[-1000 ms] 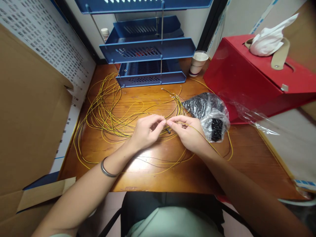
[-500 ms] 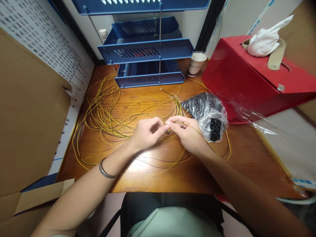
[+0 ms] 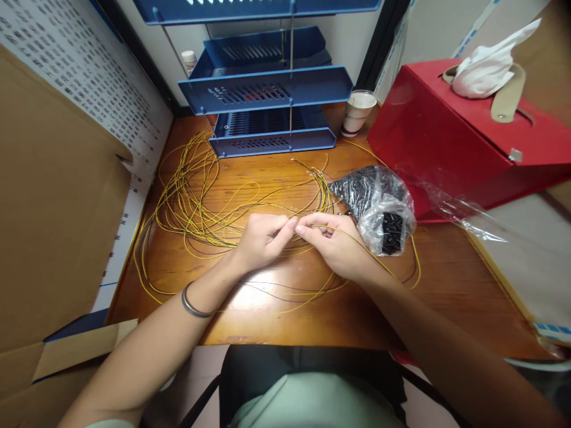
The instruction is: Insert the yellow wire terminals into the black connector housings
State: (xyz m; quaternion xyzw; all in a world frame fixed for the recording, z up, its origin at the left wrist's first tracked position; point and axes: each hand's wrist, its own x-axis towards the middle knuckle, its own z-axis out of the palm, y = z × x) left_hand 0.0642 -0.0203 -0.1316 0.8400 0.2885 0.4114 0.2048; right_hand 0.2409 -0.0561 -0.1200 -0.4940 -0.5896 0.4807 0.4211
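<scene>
My right hand (image 3: 338,241) pinches a yellow wire (image 3: 359,241), which runs back over the hand and down past the wrist. Thumb and fingers of my left hand (image 3: 265,239) are pressed together, tip to tip with the right fingertips; whatever lies in that pinch is hidden. Behind the hands, a bunch of yellow and dark wire ends (image 3: 322,189) with small metal tips rests on the table. A large loose coil of yellow and dark wire (image 3: 187,202) spreads to the left. Close to the right hand lies a clear plastic bag of small black parts (image 3: 379,193).
Blue stacked trays (image 3: 272,145) stand at the back. A paper cup (image 3: 358,113) is beside them, near a red tissue box (image 3: 428,131). Cardboard (image 3: 53,196) borders the left side. The wooden table's front edge (image 3: 294,339) is close to my body.
A small black piece that showed below my fingertips is now out of sight. The left fingers have closed more tightly, and both hands stay together in nearly the same place.
</scene>
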